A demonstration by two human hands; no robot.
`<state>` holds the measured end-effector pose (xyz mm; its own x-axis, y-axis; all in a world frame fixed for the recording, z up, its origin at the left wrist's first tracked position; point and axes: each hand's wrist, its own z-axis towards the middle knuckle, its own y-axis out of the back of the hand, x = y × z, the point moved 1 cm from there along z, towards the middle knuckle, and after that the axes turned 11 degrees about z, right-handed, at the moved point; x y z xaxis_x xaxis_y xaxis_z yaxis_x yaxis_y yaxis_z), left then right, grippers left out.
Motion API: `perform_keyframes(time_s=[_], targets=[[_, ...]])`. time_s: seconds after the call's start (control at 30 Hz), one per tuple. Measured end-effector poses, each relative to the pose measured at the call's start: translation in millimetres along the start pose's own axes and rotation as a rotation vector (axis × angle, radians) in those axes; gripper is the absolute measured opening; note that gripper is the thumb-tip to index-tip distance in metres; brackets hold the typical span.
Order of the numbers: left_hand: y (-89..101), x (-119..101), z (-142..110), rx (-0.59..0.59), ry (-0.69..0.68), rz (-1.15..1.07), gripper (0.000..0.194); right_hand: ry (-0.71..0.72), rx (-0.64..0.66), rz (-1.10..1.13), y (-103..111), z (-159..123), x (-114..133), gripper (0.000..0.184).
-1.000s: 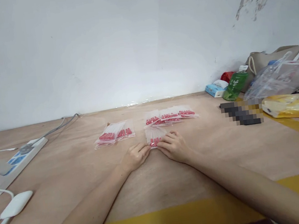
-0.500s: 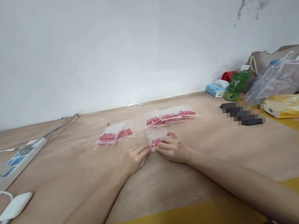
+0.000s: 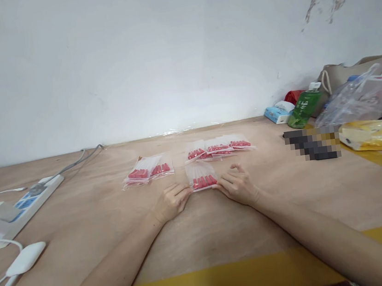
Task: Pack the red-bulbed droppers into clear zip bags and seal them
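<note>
A small clear plastic bag [image 3: 199, 170] lies on the table between my hands, with several red pieces [image 3: 204, 181] lined up along its near edge. My left hand [image 3: 172, 202] pinches the bag's near left corner with closed fingers. At the near right corner, the fingertips of my right hand [image 3: 238, 187] are pressed together on the bag, its index finger curled up. Just beyond is a row of overlapping bags [image 3: 217, 148] holding similar red pieces. Off to the left, a second pile of such bags [image 3: 138, 171] rests on the table.
A white power strip [image 3: 41, 198] with plugs and cables runs along the left, near a white adapter [image 3: 26, 259]. At the right stand a green bottle [image 3: 305, 108], a blue tissue pack [image 3: 277, 114], a yellow package [image 3: 376, 135] and plastic bags [image 3: 362, 94]. A dark blurred object [image 3: 311, 146] lies before them.
My right hand has slid right, from over the red pieces to the bag's near right corner, uncovering the row. My left hand has stayed at the left corner.
</note>
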<state>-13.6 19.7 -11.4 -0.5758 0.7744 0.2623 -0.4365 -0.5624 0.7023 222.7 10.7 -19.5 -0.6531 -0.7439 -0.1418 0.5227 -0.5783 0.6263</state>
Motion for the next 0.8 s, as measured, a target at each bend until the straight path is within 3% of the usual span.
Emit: perform_keyframes(time_s=[0.13, 0.33, 0.4, 0.6, 0.7, 0.8], targets=[[-1.2, 3.0, -3.6, 0.052, 0.046, -0.03, 0.015, -0.008, 0.02, 0.026, -1.8, -2.6, -4.8, 0.039], [2.2, 2.9, -3.1, 0.082, 0.222, -0.293, 0.015, -0.144, 0.108, 0.123, -0.4, 0.0, -0.6, 0.028], [3.3, -1.2, 2.1, 0.101, 0.384, -0.466, 0.012, -0.166, 0.128, 0.185, -4.7, 1.2, 2.9, 0.024], [-7.0, -16.5, 16.8, 0.014, 1.072, -1.141, 0.029, -0.079, 0.126, 0.477, -20.7, 3.8, 6.4, 0.023], [-12.4, -17.5, 14.1, 0.024, 1.171, -1.212, 0.042, -0.046, 0.209, 0.589, -19.2, 5.7, 5.9, 0.027], [-13.1, -8.3, 7.4, -0.074, 1.208, -1.077, 0.041, -0.119, 0.268, 0.601, -14.2, 5.5, 4.4, 0.039]])
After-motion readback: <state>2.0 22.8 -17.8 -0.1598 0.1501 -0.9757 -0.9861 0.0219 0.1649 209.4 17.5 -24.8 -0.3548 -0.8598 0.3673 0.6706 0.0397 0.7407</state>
